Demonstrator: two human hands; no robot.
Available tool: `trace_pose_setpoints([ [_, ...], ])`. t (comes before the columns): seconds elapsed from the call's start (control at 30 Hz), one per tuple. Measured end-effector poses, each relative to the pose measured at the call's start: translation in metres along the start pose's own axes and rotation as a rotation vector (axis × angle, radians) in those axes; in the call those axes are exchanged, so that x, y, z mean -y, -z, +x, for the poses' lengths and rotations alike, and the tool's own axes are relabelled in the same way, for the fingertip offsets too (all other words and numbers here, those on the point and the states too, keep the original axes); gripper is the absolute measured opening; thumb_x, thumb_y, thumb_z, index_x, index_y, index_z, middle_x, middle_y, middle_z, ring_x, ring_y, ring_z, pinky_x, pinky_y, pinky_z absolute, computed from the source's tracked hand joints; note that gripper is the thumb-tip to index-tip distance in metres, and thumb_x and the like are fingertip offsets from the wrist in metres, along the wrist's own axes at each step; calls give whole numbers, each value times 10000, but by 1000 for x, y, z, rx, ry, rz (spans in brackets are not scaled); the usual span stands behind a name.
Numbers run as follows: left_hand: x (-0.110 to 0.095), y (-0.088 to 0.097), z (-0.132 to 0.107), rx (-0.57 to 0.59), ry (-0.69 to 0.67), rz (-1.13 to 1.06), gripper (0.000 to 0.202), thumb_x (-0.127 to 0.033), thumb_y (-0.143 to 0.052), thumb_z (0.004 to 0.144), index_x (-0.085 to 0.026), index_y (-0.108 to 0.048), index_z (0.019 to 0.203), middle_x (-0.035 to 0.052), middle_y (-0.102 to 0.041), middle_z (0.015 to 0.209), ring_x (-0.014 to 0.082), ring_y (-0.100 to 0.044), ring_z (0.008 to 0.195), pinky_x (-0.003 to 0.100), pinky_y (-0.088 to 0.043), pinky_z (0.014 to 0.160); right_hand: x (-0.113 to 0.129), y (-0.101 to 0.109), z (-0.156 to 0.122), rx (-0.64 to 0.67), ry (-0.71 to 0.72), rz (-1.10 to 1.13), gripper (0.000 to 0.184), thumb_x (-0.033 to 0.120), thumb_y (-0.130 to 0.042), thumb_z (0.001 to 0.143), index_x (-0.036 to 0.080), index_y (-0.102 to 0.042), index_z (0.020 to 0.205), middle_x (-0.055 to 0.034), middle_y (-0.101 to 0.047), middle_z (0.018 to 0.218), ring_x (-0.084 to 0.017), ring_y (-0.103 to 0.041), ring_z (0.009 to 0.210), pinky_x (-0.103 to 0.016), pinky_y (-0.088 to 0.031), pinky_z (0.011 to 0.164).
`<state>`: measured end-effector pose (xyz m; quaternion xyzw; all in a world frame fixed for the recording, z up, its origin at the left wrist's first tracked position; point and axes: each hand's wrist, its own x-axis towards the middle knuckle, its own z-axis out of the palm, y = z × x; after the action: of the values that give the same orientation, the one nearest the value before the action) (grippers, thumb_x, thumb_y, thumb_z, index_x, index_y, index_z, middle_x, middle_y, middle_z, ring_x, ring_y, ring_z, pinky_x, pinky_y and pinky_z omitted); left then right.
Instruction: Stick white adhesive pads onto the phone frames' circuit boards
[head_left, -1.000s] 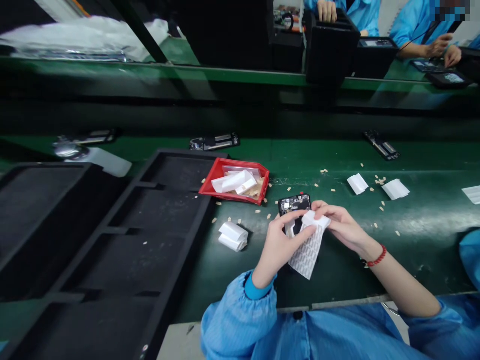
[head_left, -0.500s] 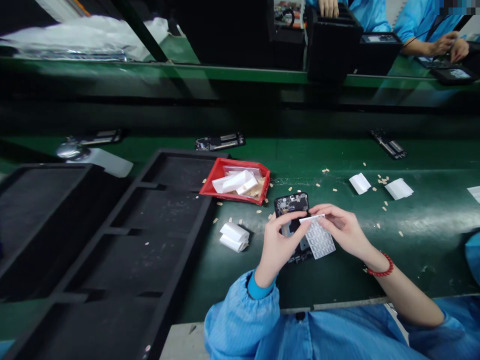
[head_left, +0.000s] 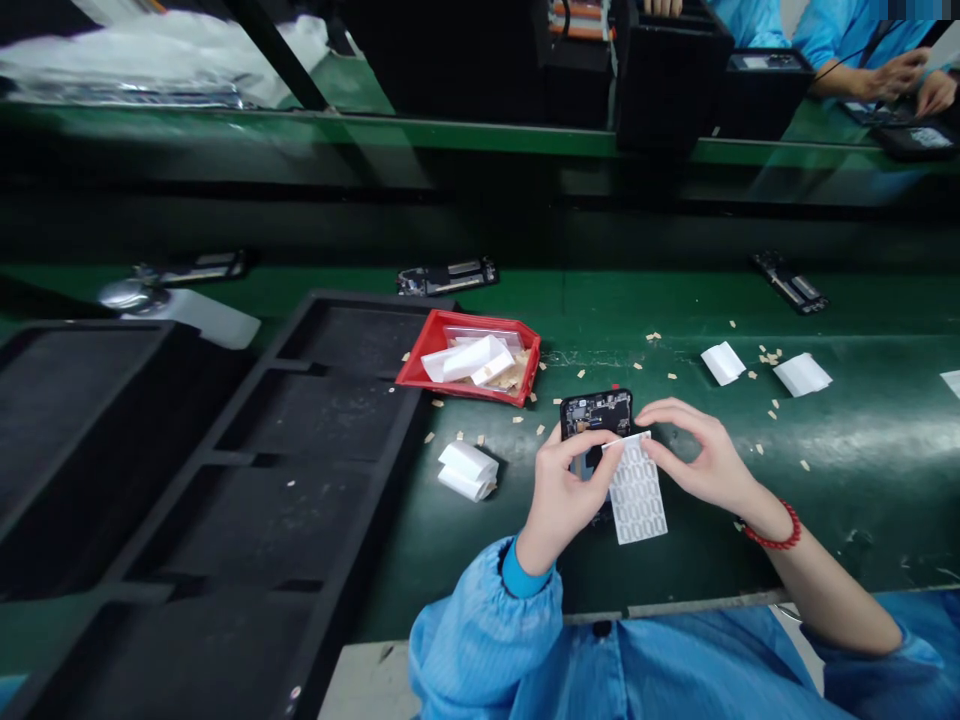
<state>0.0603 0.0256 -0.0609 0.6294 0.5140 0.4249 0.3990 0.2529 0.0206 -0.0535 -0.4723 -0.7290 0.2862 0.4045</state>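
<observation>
A white sheet of small printed stickers (head_left: 638,492) hangs by its top edge from my left hand (head_left: 568,490), whose thumb and index finger pinch its upper left corner. Behind the sheet is an opened phone (head_left: 597,410) with its circuit board showing. My left fingers pass beside and behind the phone; whether they grip it is hidden. My right hand (head_left: 701,455) is at the sheet's upper right corner, thumb and index finger apart, the thumb tip very close to the edge. I cannot tell whether that thumb touches it.
A red bin (head_left: 416,365) with white papers and tan bits stands left of the phone. Black compartment trays (head_left: 300,415) fill the left. Folded white papers (head_left: 468,470) and scattered tan bits lie on the green bench (head_left: 600,325). More phone parts (head_left: 448,277) lie farther back. Co-workers' hands (head_left: 904,80) are across the bench.
My right thumb and index finger have parted from their pinch at the sheet's top edge. The sheet now hangs straighter, and the phone sits slightly farther right in view.
</observation>
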Motion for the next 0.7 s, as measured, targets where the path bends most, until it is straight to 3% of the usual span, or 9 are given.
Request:
trace_pose_setpoints([
  [0.17, 0, -1, -1, 28, -4, 16, 138, -256, -678, 834, -206, -802, 798, 81, -776, 911, 231, -709, 860, 348, -566, 811, 0, 18, 6, 117, 105, -156, 78, 217, -634, 959, 226, -710, 942, -76, -728, 1035, -223, -680, 957, -475, -514, 960],
  [0.27, 0, -4, -2, 49, -5, 24, 137, -246, -676, 836, -212, -800, 791, 78, -768, 908, 229, -707, 851, 343, -564, 791, 6, 25, 9, 198, 247, -447, 145, 171, -577, 985, 222, -709, 952, -82, -731, 1060, -240, -667, 1015, -589, -424, 1081],
  [0.37, 1, -5, -2, 60, -2, 35, 133, -238, -673, 838, -218, -799, 797, 79, -768, 922, 228, -707, 843, 342, -563, 785, 13, 26, 11, 263, 400, -683, 229, 101, -510, 988, 195, -712, 936, -100, -734, 1049, -259, -651, 1047, -627, -419, 1101],
  [0.5, 2, -6, -2, 69, -2, 46, 136, -245, -669, 842, -227, -795, 793, 72, -768, 920, 232, -709, 842, 341, -562, 772, 18, 22, 14, 277, 501, -729, 330, 38, -450, 969, 201, -729, 898, -103, -739, 1072, -264, -647, 1019, -667, -425, 1096],
  [0.7, 3, -6, -2, 65, 24, 52, 132, -238, -666, 837, -214, -793, 807, 81, -765, 936, 240, -717, 860, 351, -558, 783, 20, 22, 15, 330, 664, -782, 333, 41, -429, 971, 159, -721, 863, -134, -751, 1087, -272, -672, 1005, -623, -507, 1041],
])
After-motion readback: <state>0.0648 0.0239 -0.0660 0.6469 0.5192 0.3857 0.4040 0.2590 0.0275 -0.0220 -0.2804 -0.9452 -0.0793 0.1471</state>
